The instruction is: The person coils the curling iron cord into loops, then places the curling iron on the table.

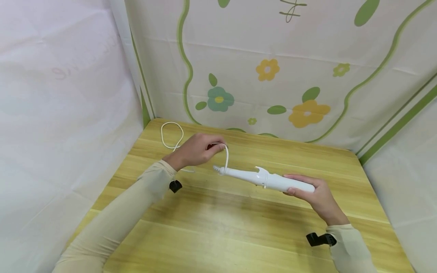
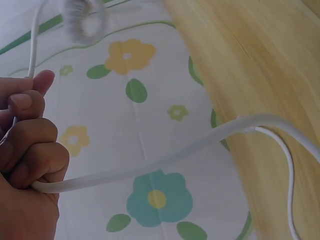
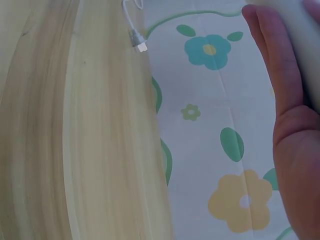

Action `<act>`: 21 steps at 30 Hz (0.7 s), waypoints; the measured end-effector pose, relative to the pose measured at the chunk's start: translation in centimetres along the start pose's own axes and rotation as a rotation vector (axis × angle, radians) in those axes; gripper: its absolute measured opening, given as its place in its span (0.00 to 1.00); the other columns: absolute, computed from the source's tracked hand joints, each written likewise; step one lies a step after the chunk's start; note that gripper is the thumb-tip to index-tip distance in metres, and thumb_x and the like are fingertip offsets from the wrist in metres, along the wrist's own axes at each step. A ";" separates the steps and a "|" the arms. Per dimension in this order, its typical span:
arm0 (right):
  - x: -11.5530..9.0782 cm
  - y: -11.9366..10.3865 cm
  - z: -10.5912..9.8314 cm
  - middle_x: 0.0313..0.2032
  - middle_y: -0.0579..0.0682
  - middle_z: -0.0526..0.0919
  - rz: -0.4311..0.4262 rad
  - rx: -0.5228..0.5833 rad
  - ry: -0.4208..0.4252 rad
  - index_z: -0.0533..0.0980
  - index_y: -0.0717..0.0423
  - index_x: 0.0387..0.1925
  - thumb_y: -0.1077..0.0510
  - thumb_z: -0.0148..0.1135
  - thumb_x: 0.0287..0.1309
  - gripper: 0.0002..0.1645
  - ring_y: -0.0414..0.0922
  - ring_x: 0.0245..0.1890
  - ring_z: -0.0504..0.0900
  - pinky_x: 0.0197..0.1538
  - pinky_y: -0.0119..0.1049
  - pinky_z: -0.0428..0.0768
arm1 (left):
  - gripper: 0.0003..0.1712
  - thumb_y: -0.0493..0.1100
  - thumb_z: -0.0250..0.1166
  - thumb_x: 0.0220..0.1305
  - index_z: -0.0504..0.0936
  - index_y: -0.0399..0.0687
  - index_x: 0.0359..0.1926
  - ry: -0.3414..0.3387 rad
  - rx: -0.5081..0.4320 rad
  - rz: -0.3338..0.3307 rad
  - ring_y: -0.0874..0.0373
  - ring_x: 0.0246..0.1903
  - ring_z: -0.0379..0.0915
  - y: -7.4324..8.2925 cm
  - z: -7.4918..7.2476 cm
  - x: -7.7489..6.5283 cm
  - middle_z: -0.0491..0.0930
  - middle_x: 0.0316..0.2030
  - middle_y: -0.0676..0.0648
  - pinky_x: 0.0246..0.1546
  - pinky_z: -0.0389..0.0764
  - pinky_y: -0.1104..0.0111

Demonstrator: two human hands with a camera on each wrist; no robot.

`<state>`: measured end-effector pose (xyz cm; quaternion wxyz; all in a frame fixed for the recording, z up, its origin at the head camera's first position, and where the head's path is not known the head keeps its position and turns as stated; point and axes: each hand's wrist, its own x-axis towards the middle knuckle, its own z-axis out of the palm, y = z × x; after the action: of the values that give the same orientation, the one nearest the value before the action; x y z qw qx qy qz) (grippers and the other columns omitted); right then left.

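Observation:
A white curling iron is held above the wooden table, its thicker barrel end to the right and its lever standing up near the middle. My right hand grips that barrel end, thumb on the near side and fingers on the far side. From the iron's tapered left end, a white cord loops up into my left hand, which pinches it. The left wrist view shows curled fingers around the cord and the blurred ribbed cord sleeve. Only part of the barrel appears in the right wrist view.
More of the cord lies looped on the table at the back left. A small plug end shows near the table's edge in the right wrist view. White cloth walls with printed flowers enclose the back and sides.

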<state>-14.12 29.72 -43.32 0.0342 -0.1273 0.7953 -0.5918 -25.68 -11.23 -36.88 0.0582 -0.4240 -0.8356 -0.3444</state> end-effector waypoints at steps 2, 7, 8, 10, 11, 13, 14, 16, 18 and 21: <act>-0.1 -0.1 0.0 0.57 0.40 0.91 -0.021 0.057 -0.016 0.81 0.71 0.64 0.72 0.69 0.69 0.23 0.42 0.50 0.92 0.51 0.36 0.90 | 0.10 0.43 0.63 0.83 0.91 0.50 0.49 0.004 -0.034 -0.025 0.65 0.25 0.67 -0.2 0.0 0.0 0.84 0.31 0.55 0.35 0.75 0.67; -0.1 -0.1 0.1 0.59 0.44 0.91 -0.091 0.185 -0.052 0.80 0.74 0.64 0.78 0.63 0.69 0.23 0.42 0.54 0.90 0.53 0.41 0.91 | 0.10 0.42 0.64 0.82 0.92 0.49 0.47 -0.009 -0.117 -0.043 0.64 0.27 0.69 -0.8 0.6 0.1 0.89 0.37 0.53 0.35 0.75 0.68; -0.1 0.0 0.1 0.59 0.45 0.90 -0.104 0.209 -0.058 0.80 0.74 0.64 0.79 0.62 0.69 0.23 0.42 0.55 0.89 0.53 0.41 0.91 | 0.10 0.41 0.64 0.82 0.92 0.49 0.47 -0.016 -0.136 -0.050 0.64 0.26 0.68 -0.9 0.7 0.1 0.88 0.36 0.53 0.34 0.74 0.68; -0.1 0.1 0.0 0.59 0.46 0.90 -0.127 0.257 -0.069 0.81 0.72 0.64 0.80 0.60 0.69 0.24 0.43 0.55 0.89 0.53 0.42 0.91 | 0.10 0.41 0.63 0.83 0.92 0.49 0.47 -0.034 -0.176 -0.070 0.64 0.25 0.65 -1.0 1.1 0.0 0.85 0.32 0.54 0.32 0.72 0.68; 0.0 0.1 0.0 0.59 0.47 0.90 -0.137 0.283 -0.074 0.82 0.70 0.63 0.81 0.59 0.69 0.24 0.43 0.55 0.89 0.53 0.43 0.91 | 0.10 0.41 0.63 0.83 0.92 0.49 0.47 -0.044 -0.192 -0.077 0.64 0.25 0.64 -1.1 1.3 0.0 0.85 0.31 0.54 0.32 0.71 0.68; 0.1 0.2 -0.1 0.60 0.48 0.89 -0.153 0.329 -0.085 0.83 0.67 0.63 0.81 0.56 0.70 0.26 0.43 0.56 0.89 0.54 0.43 0.91 | 0.11 0.42 0.63 0.83 0.92 0.49 0.47 -0.067 -0.226 -0.102 0.63 0.26 0.67 -1.2 1.7 -0.1 0.87 0.34 0.53 0.33 0.73 0.68; 0.1 0.3 -0.1 0.61 0.48 0.89 -0.161 0.353 -0.088 0.83 0.66 0.63 0.81 0.55 0.70 0.26 0.43 0.57 0.88 0.55 0.44 0.90 | 0.11 0.43 0.62 0.83 0.92 0.50 0.48 -0.079 -0.238 -0.114 0.63 0.27 0.69 -1.2 1.9 -0.2 0.88 0.35 0.52 0.33 0.74 0.68; 0.3 0.3 -0.2 0.61 0.50 0.88 -0.172 0.394 -0.084 0.84 0.66 0.63 0.81 0.53 0.71 0.27 0.44 0.58 0.87 0.55 0.44 0.90 | 0.11 0.43 0.63 0.83 0.92 0.48 0.49 -0.097 -0.258 -0.135 0.61 0.30 0.74 -1.3 2.4 -0.2 0.90 0.39 0.50 0.36 0.78 0.68; 0.4 0.2 -0.2 0.62 0.51 0.88 -0.186 0.417 -0.073 0.83 0.66 0.63 0.81 0.53 0.71 0.27 0.44 0.59 0.87 0.56 0.44 0.90 | 0.11 0.39 0.63 0.82 0.92 0.46 0.51 -0.103 -0.266 -0.158 0.60 0.33 0.77 -1.3 2.9 -0.4 0.91 0.43 0.47 0.38 0.79 0.67; 0.6 0.0 -0.1 0.62 0.52 0.88 -0.210 0.441 -0.055 0.83 0.67 0.64 0.81 0.52 0.72 0.26 0.46 0.59 0.87 0.56 0.44 0.90 | 0.10 0.35 0.65 0.79 0.92 0.42 0.50 -0.107 -0.266 -0.183 0.61 0.31 0.74 -1.2 3.5 -0.6 0.89 0.38 0.47 0.36 0.76 0.69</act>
<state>-14.71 29.71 -43.25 0.0210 -0.2147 0.6279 -0.7478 -25.54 -9.93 -40.43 -0.0745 -0.3679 -0.8197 -0.4326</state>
